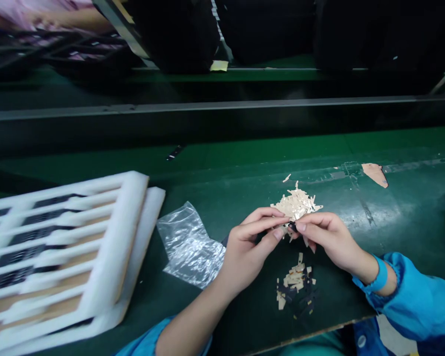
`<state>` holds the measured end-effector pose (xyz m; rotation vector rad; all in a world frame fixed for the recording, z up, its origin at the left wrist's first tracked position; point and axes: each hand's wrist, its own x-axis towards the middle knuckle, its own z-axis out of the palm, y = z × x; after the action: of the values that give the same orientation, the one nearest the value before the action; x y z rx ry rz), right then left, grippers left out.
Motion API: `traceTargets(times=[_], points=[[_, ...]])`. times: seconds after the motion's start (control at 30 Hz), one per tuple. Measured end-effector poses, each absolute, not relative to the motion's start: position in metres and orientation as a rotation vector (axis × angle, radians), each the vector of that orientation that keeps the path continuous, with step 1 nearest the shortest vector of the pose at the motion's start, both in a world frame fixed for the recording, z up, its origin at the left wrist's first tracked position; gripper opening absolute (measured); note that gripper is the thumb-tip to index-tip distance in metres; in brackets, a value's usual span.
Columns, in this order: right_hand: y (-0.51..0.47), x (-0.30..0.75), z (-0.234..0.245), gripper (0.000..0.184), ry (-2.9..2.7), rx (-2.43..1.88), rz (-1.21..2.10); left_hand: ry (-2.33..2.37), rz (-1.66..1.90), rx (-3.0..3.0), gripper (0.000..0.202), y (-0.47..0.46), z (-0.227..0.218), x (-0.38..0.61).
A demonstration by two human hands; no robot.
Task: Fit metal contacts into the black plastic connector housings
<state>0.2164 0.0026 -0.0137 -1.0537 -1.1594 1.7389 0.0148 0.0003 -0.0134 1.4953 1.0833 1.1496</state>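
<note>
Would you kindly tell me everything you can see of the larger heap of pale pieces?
The heap is a loose, jumbled mound of small, thin, flat-looking pieces, pale beige, some catching the light as near-white. Many look elongated, with narrow ends jutting out around the edge; their material is hard to tell. It lies on the green tabletop, and fingers of the left hand and right hand hide part of its near side; whether they touch it is unclear.

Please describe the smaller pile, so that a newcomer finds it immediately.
On the green table, find the left hand and right hand. The smaller pile lies between them and the front edge; it mixes pale and black pieces, whereas the larger pile looks mostly pale.
</note>
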Motion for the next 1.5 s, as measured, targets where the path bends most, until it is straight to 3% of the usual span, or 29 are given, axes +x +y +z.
traceTargets(times=[0.33, 0.57, 0.93, 1.1, 1.3, 1.5], points=[[0.0, 0.214, -0.009, 0.015, -1.53, -1.214, 1.186, 1.19, 1.158, 1.463, 0.01, -0.002, -0.01, 0.02], [0.002, 0.217, -0.006, 0.002, -1.539, -1.172, 1.171, 1.147, 1.007, 1.531, 0.01, -0.003, -0.007, 0.021], [0.001, 0.216, -0.005, 0.006, -1.374, -1.175, 1.287, 1.179, 0.888, 1.36, 0.01, -0.002, -0.006, 0.022], [-0.001, 0.215, -0.006, 0.006, -1.242, -1.15, 1.507, 1.023, 0.786, 1.018, 0.023, 0.002, -0.01, 0.017], [-0.002, 0.214, -0.008, 0.009, -0.983, -0.978, 1.93, 0.897, 0.59, 0.925, 0.055, 0.006, -0.009, 0.018], [-0.003, 0.212, -0.012, 0.008, -0.887, -1.002, 1.997, 0.945, 0.521, 0.98, 0.064, 0.006, -0.009, 0.02]])
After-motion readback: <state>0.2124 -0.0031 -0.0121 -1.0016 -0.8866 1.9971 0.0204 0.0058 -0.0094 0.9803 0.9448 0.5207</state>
